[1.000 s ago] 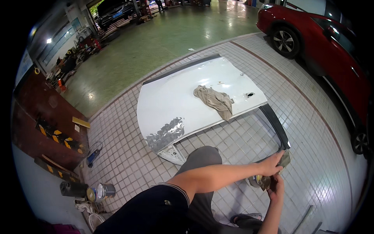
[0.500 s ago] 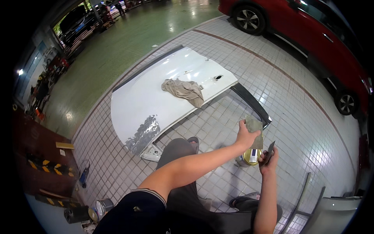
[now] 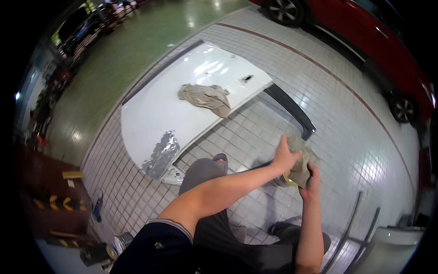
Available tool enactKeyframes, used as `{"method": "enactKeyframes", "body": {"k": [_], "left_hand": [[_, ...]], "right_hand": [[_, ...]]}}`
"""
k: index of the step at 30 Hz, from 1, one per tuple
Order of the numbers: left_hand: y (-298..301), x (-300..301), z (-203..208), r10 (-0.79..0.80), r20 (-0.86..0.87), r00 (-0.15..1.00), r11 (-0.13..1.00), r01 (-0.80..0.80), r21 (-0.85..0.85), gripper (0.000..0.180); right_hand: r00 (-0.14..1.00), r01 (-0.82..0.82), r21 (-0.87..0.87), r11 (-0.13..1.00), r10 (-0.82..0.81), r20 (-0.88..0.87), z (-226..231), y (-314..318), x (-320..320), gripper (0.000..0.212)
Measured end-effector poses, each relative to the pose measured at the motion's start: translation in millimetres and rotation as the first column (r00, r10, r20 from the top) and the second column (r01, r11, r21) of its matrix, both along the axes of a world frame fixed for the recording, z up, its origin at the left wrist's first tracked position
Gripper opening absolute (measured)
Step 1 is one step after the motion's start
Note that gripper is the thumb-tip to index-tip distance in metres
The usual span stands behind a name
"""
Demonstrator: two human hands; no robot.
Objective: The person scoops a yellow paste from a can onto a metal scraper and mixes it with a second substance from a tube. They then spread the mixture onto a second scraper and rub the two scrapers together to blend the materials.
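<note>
Two flat, grey-green, rectangular plates (image 3: 294, 140) are in the person's hands, overlapping in view to the right of centre. At far left, a blue corded hand tool (image 3: 97, 210) lies on the tiled floor. Next, a white car door panel (image 3: 137, 123) rests outer face up, probably so its scuffed grey patch (image 3: 162, 157) sits level and reachable. A crumpled beige cloth (image 3: 207, 98) is on the panel well apart from that patch, leaving it uncovered. The grey-trousered knee (image 3: 203, 176) stands in the way between patch and hands. The left hand (image 3: 285, 157) pinches one plate, the right hand (image 3: 312, 182) the other, by the edges, seemingly to leave the faces free. They partly hide a round, yellow-rimmed can (image 3: 286, 180). A red car (image 3: 333, 32) closes off the upper right.
</note>
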State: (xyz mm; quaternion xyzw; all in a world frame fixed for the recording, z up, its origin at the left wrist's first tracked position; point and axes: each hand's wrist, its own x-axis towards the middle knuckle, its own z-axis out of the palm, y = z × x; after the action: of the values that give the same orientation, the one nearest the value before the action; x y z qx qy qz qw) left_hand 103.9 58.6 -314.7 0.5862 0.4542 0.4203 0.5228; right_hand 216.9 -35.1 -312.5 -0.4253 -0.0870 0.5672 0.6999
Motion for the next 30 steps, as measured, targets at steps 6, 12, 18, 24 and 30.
{"method": "enactKeyframes", "body": {"k": [6,12,18,24,30], "left_hand": [[4.8,-11.1,27.2,-0.044,0.057,0.997,0.999,0.045,-0.019,0.069],[-2.8,-4.6,31.0,-0.012,0.077,0.997,0.997,0.006,0.082,0.062],[2.3,-11.0,27.2,-0.098,0.107,0.989,0.989,0.085,0.122,0.07],[3.6,-11.6,37.6,-0.197,0.037,0.98,0.968,0.188,0.168,0.064],[4.8,-10.6,25.5,-0.097,0.03,0.995,0.991,0.094,0.095,0.061]], "right_hand": [[0.984,0.118,0.003,0.993,-0.118,0.131,7.1,4.7,-9.6,0.035],[0.86,0.113,0.087,0.99,-0.141,0.491,15.1,2.2,-17.1,0.045],[0.723,0.021,-0.03,0.999,0.006,0.691,15.8,-3.2,-18.1,0.041],[0.409,-0.086,-0.185,0.979,0.204,0.89,16.2,-12.8,-6.2,0.044],[0.453,-0.005,-0.104,0.995,0.095,0.887,10.0,-7.0,-19.5,0.037]]}}
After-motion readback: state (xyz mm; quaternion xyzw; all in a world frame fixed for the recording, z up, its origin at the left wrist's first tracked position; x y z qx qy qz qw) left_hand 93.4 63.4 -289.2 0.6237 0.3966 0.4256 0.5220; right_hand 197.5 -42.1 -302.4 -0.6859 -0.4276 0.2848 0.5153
